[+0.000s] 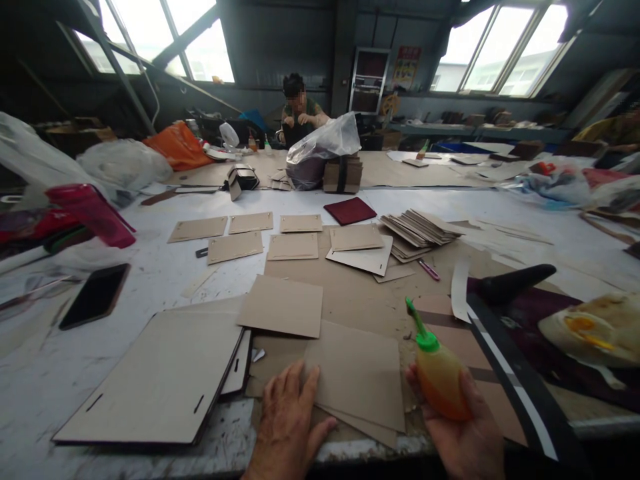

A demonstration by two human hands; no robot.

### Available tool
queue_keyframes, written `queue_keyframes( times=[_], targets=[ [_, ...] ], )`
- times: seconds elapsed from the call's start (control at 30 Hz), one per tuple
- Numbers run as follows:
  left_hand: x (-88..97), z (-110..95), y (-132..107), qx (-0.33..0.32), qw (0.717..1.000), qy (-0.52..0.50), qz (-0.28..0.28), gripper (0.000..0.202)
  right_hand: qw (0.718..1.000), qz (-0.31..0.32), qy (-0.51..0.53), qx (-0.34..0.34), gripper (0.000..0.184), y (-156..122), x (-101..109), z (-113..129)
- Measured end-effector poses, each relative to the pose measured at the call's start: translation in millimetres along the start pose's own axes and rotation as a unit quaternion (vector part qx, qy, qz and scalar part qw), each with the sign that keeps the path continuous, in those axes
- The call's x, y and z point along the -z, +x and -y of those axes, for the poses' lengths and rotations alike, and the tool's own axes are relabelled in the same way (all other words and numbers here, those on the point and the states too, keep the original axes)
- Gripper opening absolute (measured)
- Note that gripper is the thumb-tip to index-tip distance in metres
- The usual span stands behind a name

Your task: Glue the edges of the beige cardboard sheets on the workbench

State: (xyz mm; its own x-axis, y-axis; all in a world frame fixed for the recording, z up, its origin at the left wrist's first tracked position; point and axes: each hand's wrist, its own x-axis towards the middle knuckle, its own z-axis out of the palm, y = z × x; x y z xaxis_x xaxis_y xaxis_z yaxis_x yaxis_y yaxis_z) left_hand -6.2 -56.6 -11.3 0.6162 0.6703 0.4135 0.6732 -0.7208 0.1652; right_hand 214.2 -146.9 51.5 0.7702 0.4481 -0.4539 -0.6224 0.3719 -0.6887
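My left hand [287, 420] lies flat, fingers stretched out, on a small stack of brown cardboard sheets [360, 380] at the near table edge. My right hand [463, 427] is wrapped round an orange glue bottle [440, 377] with a green nozzle pointing up and to the left, just right of that stack. Another cardboard sheet [281, 305] lies a little beyond the left hand.
A large slotted board [155, 380] lies at the left, a black phone [95, 295] further left. Rows of cardboard pieces [293, 245], a fanned stack [417, 230] and a dark red cover [350, 210] lie mid-table. A person [300, 110] sits at the far side behind a plastic bag [325, 143].
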Motion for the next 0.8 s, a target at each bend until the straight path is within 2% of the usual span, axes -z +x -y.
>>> queue_keyframes(
  times=[0.07,0.13,0.27,0.33,0.4,0.57,0.67,0.8],
  targets=[
    [-1.5,-7,4,-0.008,1.000,0.000,0.003,0.054,1.000,-0.007,0.008,-0.004,0.027,0,0,0],
    [-6.0,-4,11,-0.032,0.999,-0.014,0.006,0.055,1.000,-0.008,0.017,-0.008,0.027,0,0,1],
    [-16.6,15,22,-0.168,0.980,-0.085,0.068,0.050,1.000,-0.010,0.022,-0.008,0.028,-2,-1,5],
    [-19.3,21,27,-0.189,0.969,-0.120,0.101,0.047,1.000,-0.010,0.019,-0.004,0.028,-3,-2,6],
    [-21.3,21,31,-0.164,0.969,-0.153,0.105,0.046,1.000,-0.009,0.014,-0.001,0.027,-4,-1,6],
    [-31.4,10,36,-0.106,0.968,-0.220,0.055,0.037,1.000,0.007,-0.011,-0.005,0.032,1,10,7],
    [-37.3,1,25,-0.082,0.970,-0.226,0.045,0.030,0.994,0.057,-0.095,0.019,0.038,11,24,11],
    [-40.6,-12,10,-0.076,0.947,-0.309,0.052,0.034,0.971,0.082,-0.214,0.063,0.054,22,33,20]
  ],
)
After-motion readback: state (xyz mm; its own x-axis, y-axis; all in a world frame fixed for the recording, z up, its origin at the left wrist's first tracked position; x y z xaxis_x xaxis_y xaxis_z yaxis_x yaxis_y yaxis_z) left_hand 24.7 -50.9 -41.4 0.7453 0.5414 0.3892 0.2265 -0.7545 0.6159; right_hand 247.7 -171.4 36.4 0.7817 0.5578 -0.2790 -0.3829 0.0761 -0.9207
